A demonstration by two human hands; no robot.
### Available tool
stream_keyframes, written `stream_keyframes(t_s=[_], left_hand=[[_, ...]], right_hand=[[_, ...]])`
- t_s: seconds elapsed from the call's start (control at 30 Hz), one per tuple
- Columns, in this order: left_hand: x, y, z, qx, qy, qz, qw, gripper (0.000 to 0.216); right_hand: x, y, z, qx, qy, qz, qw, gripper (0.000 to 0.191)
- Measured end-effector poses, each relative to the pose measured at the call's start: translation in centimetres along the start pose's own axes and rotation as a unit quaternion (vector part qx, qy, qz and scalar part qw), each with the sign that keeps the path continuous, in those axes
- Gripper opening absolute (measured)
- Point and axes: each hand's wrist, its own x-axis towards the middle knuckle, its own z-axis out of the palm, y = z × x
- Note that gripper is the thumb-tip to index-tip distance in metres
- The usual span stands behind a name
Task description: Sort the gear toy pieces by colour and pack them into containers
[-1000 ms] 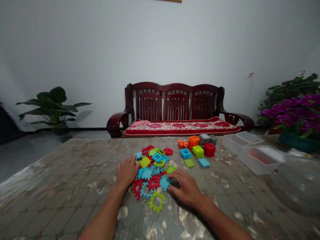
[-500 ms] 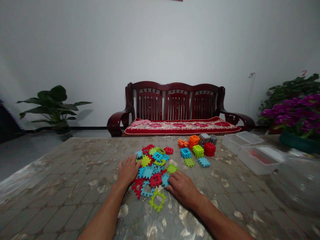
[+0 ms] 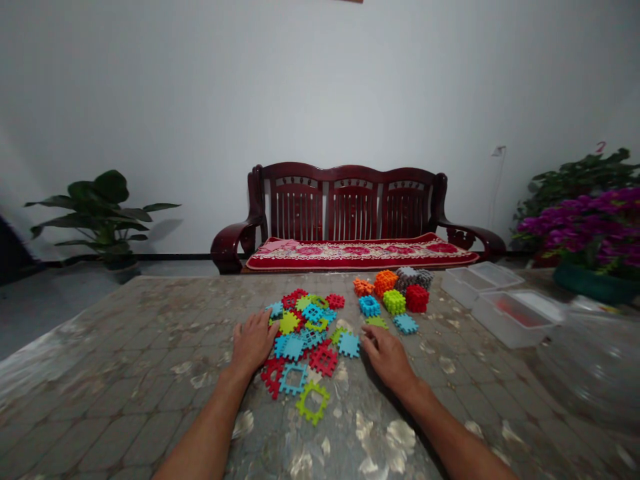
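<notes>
A pile of flat toothed plastic tiles (image 3: 305, 327) in red, blue and lime green lies on the mottled table (image 3: 125, 373). My left hand (image 3: 253, 343) rests flat on the pile's left edge, fingers spread. My right hand (image 3: 387, 353) lies on the table to the right of the pile, fingers stretched toward a green tile (image 3: 376, 323), holding nothing. A blue tile (image 3: 349, 344) and a red tile (image 3: 323, 359) lie just left of it. A lime green frame tile (image 3: 313, 402) sits nearest me.
Assembled cubes, orange (image 3: 385, 283), green (image 3: 394, 302), red (image 3: 417, 298), blue (image 3: 369, 306) and grey (image 3: 415, 275), stand behind the pile. Clear plastic boxes (image 3: 510, 310) sit at the right. Beyond the table are a wooden bench (image 3: 350, 220), a leafy plant (image 3: 100, 213) and purple flowers (image 3: 590, 227).
My right hand has moved right and farther from me, off the pile's near edge toward the green tile. The blue and red tiles it covered are now uncovered. The left hand stayed put.
</notes>
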Motion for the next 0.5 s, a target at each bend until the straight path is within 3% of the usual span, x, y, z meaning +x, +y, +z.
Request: stream_keyframes(t_s=[0.23, 0.5], left_hand=[[-0.14, 0.17, -0.24, 0.000, 0.005, 0.004, 1.000, 0.051], [0.30, -0.27, 0.46, 0.005, 0.005, 0.001, 1.000, 0.051]], right_hand=[[-1.01, -1.03, 0.54, -0.035, -0.035, -0.045, 0.998, 0.064], [-0.86, -0.13, 0.66, -0.079, -0.033, -0.107, 0.991, 0.048]])
